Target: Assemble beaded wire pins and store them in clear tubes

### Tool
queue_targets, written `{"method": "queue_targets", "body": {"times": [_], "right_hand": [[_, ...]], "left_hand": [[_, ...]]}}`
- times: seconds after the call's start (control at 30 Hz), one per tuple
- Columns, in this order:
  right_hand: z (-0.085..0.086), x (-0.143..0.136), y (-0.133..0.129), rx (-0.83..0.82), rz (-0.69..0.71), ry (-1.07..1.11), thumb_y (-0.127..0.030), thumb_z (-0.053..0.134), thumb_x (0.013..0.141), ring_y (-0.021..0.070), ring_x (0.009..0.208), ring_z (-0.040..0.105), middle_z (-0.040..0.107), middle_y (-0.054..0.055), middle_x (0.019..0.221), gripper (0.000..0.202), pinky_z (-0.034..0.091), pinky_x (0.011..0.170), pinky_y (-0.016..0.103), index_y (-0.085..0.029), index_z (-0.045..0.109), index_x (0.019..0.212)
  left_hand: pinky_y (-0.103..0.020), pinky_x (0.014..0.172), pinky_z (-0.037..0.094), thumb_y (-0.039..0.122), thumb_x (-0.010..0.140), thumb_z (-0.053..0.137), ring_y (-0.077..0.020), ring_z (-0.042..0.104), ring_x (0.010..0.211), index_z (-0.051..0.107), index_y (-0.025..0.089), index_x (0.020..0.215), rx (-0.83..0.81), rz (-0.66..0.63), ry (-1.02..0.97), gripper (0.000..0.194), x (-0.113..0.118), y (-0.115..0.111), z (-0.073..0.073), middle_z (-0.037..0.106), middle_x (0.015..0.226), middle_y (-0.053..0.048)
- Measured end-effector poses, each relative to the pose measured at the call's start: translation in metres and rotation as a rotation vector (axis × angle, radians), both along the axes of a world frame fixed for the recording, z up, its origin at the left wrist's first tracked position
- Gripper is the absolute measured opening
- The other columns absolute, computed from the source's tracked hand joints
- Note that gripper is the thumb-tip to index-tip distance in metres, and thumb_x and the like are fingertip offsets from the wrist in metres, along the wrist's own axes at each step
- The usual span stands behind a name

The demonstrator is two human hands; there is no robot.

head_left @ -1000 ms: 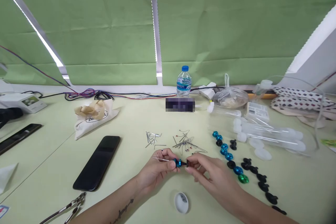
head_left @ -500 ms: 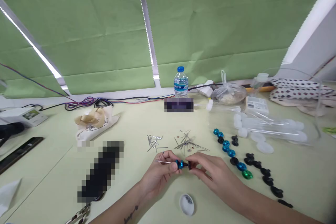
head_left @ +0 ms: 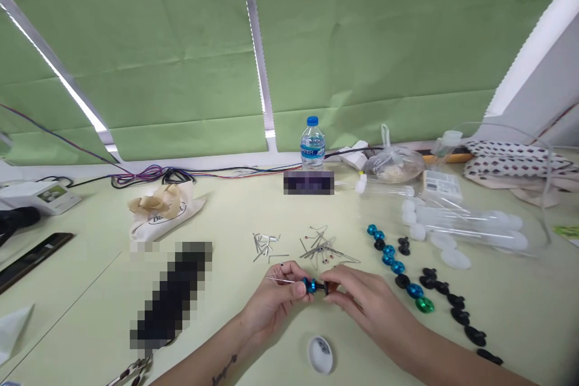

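Observation:
My left hand (head_left: 270,300) pinches a small shiny blue metal spool-like part (head_left: 310,285) between thumb and fingers. A thin metal rod (head_left: 280,280) sticks out to the left of that grip. My right hand (head_left: 373,298) has its thumb and fingertips closed on a black disc-ended piece (head_left: 324,287), whose stem meets the blue part in line. How far the two pieces are joined, I cannot tell. Just beyond my hands lie bent thin metal rods (head_left: 323,248) and short silver tubes (head_left: 266,243). Below my hands is a small white round dish (head_left: 320,354) with tiny dark bits in it.
To the right run a row of blue parts (head_left: 388,258) with a green one (head_left: 424,304), and several black pieces (head_left: 456,301). Clear plastic tubes (head_left: 470,223), a water bottle (head_left: 312,145) and cables (head_left: 149,175) are farther back. A cloth pouch (head_left: 167,214) lies left.
The view has shifted very slightly. Both hands keep the same hold on the blue part and the black piece.

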State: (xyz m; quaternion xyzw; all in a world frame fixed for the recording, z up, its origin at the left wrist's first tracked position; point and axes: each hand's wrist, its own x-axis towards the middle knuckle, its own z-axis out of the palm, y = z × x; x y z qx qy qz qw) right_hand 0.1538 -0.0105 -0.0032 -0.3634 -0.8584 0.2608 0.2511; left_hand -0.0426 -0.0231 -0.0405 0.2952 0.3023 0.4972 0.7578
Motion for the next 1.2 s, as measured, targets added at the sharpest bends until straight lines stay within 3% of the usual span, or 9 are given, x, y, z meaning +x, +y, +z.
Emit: {"method": "queue_targets", "body": {"times": [0.07, 0.23, 0.4, 0.53, 0.67, 0.73, 0.87, 1.03, 1.2], "right_hand": [[0.0001, 0.0003, -0.0003, -0.022, -0.021, -0.024, -0.026, 0.051, 0.091, 0.0183, 0.073, 0.062, 0.065, 0.002, 0.081, 0.009, 0.047, 0.064, 0.03, -0.021, 0.057, 0.095], [-0.0055, 0.0038, -0.0011, -0.024, -0.011, 0.053, -0.023, 0.052, 0.091, 0.0155, 0.079, 0.062, 0.062, 0.002, 0.1, 0.031, 0.049, 0.07, 0.028, -0.027, 0.043, 0.121], [-0.0084, 0.005, -0.0022, 0.155, 0.042, 0.059, -0.018, 0.04, 0.096, 0.0172, 0.083, 0.059, 0.06, 0.003, 0.094, 0.016, 0.047, 0.069, 0.03, -0.024, 0.051, 0.106], [-0.0063, 0.005, -0.0015, 0.091, -0.01, 0.005, -0.026, 0.046, 0.094, 0.0164, 0.074, 0.06, 0.061, 0.001, 0.083, 0.012, 0.048, 0.064, 0.03, -0.023, 0.052, 0.103], [-0.0073, 0.004, -0.0004, 0.089, -0.006, 0.009, -0.024, 0.049, 0.093, 0.016, 0.081, 0.06, 0.061, 0.004, 0.102, 0.027, 0.049, 0.07, 0.03, -0.025, 0.044, 0.12], [-0.0081, 0.0035, 0.0, 0.133, 0.03, 0.013, -0.021, 0.043, 0.095, 0.0162, 0.082, 0.06, 0.061, 0.004, 0.102, 0.022, 0.049, 0.07, 0.03, -0.024, 0.048, 0.116], [-0.0073, 0.004, 0.0004, 0.134, 0.03, -0.022, -0.026, 0.041, 0.096, 0.0172, 0.072, 0.059, 0.063, 0.003, 0.082, 0.017, 0.047, 0.062, 0.03, -0.02, 0.056, 0.102], [-0.0067, 0.0064, -0.0004, 0.031, 0.017, 0.025, -0.027, 0.051, 0.092, 0.0159, 0.081, 0.059, 0.062, 0.003, 0.096, 0.024, 0.047, 0.071, 0.028, -0.023, 0.049, 0.116], [-0.0067, 0.0054, 0.0001, 0.028, 0.0, 0.013, -0.027, 0.045, 0.095, 0.0152, 0.073, 0.059, 0.064, 0.001, 0.084, 0.013, 0.044, 0.064, 0.027, -0.021, 0.055, 0.1]], "left_hand": [[-0.017, 0.061, 0.045, 0.014, 0.064, 0.08, -0.0086, 0.062, 0.06, 0.064, 0.01, 0.075, 0.002, -0.001, 0.007, 0.02, 0.0007, -0.0005, 0.0, 0.069, 0.068, -0.003], [-0.019, 0.063, 0.045, 0.016, 0.065, 0.08, -0.0094, 0.062, 0.061, 0.065, 0.011, 0.076, 0.023, 0.013, 0.032, 0.019, 0.0002, -0.0001, 0.0029, 0.068, 0.067, -0.002], [-0.018, 0.064, 0.045, 0.012, 0.067, 0.077, -0.009, 0.063, 0.062, 0.066, 0.011, 0.076, 0.05, 0.013, 0.045, 0.014, -0.0005, -0.0009, 0.0028, 0.068, 0.068, -0.003], [-0.019, 0.066, 0.045, 0.011, 0.068, 0.076, -0.0093, 0.063, 0.063, 0.067, 0.011, 0.078, 0.055, 0.0, 0.047, 0.013, -0.0004, -0.0011, 0.0019, 0.069, 0.072, -0.003], [-0.021, 0.068, 0.046, 0.012, 0.068, 0.076, -0.0106, 0.064, 0.065, 0.067, 0.011, 0.079, 0.04, 0.014, 0.054, 0.015, -0.0019, 0.0004, 0.0004, 0.069, 0.072, -0.003], [-0.019, 0.066, 0.046, 0.012, 0.068, 0.077, -0.01, 0.064, 0.064, 0.067, 0.011, 0.078, 0.037, 0.008, 0.054, 0.015, -0.0026, 0.0008, 0.0, 0.069, 0.07, -0.003], [-0.019, 0.065, 0.046, 0.011, 0.067, 0.077, -0.0097, 0.063, 0.063, 0.067, 0.01, 0.078, 0.034, -0.015, 0.064, 0.015, -0.0018, -0.0003, 0.0009, 0.069, 0.07, -0.003], [-0.02, 0.067, 0.046, 0.013, 0.065, 0.079, -0.0105, 0.064, 0.064, 0.068, 0.011, 0.078, 0.034, 0.005, 0.073, 0.018, -0.001, -0.0007, 0.0027, 0.07, 0.071, -0.003], [-0.02, 0.066, 0.046, 0.012, 0.066, 0.078, -0.0101, 0.064, 0.063, 0.068, 0.011, 0.077, 0.036, -0.006, 0.087, 0.015, -0.0022, 0.0001, 0.0021, 0.07, 0.07, -0.003]]}}
